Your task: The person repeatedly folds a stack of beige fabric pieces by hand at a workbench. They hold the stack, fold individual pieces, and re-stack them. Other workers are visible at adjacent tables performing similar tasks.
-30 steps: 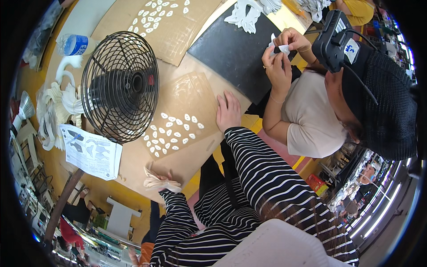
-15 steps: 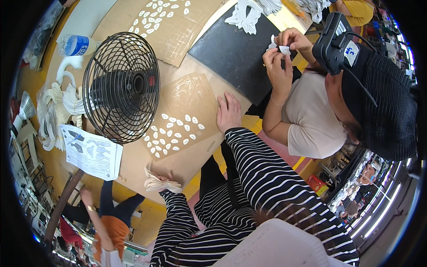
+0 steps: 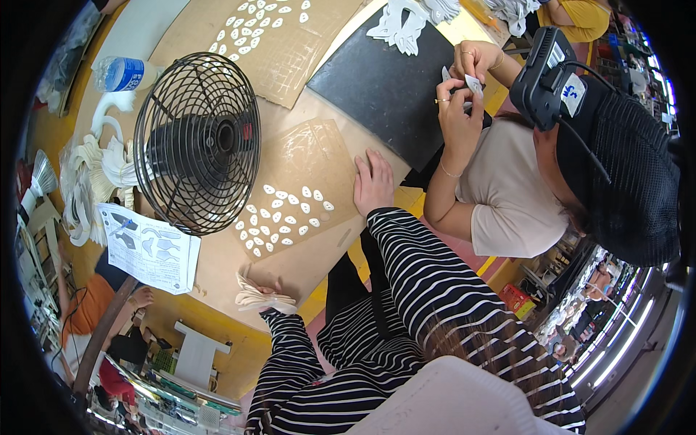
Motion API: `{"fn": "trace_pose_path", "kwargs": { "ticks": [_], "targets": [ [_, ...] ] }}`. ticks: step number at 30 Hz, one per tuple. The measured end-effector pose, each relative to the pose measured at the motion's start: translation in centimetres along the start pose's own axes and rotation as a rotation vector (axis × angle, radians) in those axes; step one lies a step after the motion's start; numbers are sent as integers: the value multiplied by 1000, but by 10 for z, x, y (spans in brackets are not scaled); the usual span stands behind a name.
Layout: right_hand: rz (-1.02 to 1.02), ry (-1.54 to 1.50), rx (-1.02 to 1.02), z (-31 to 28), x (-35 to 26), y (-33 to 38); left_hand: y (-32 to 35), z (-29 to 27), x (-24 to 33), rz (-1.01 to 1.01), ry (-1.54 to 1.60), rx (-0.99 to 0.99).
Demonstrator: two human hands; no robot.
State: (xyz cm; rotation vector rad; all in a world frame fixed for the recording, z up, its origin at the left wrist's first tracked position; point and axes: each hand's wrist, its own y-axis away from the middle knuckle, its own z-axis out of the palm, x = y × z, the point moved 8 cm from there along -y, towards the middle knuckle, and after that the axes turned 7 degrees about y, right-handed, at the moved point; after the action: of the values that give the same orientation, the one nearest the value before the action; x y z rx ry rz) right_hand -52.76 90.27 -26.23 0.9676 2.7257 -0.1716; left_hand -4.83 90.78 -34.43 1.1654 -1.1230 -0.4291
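Observation:
My right hand [image 3: 374, 181] rests flat on the table's edge, its fingers stretched out beside a sheet of brown cardboard [image 3: 308, 148]. On that sheet lie several small white oval pieces [image 3: 276, 217] with dark marks, spread in loose rows. Down at the table's near edge, my left hand [image 3: 270, 287] is closed around a fanned stack of thin cream cut pieces [image 3: 257, 297]; the stack hides part of its fingers. Across the corner to the right, a co-worker's two hands [image 3: 464, 90] handle a small white piece [image 3: 473, 84] above a black mat [image 3: 384, 90].
A black caged fan [image 3: 199, 141] stands left on the table [image 3: 221, 268]. Near it are printed sheets [image 3: 152, 254], bundled white strips [image 3: 109, 167] and a plastic bottle [image 3: 123, 74]. Another cardboard [image 3: 283, 72] with white pieces lies farther back. White cutouts [image 3: 401, 27] sit on the mat.
The person in orange at the lower left has moved farther left, behind the printed sheets. The co-worker's hands have shifted slightly right with the white piece. Both my hands stay in place.

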Motion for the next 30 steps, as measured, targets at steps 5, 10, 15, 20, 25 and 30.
{"fn": "trace_pose_path", "kwargs": {
  "ticks": [5, 10, 15, 20, 25, 30],
  "targets": [
    [3, 44, -19, 4, 2, 2, -2, 3, 1, 3, -7, -4],
    [3, 33, -12, 2, 1, 2, -2, 6, 2, 8, -3, -9],
    [1, 19, -4, 0, 1, 1, -3, 6, 3, 8, 0, -11],
    [0, -3, -6, 2, 1, 1, -3, 2, 4, 6, 0, -6],
    [-1, -7, -4, 0, 0, 0, -4, 0, 6, 9, 0, -6],
    [11, 14, -9, 4, 2, 2, -5, 0, 4, 3, -3, -7]
  ]
}}
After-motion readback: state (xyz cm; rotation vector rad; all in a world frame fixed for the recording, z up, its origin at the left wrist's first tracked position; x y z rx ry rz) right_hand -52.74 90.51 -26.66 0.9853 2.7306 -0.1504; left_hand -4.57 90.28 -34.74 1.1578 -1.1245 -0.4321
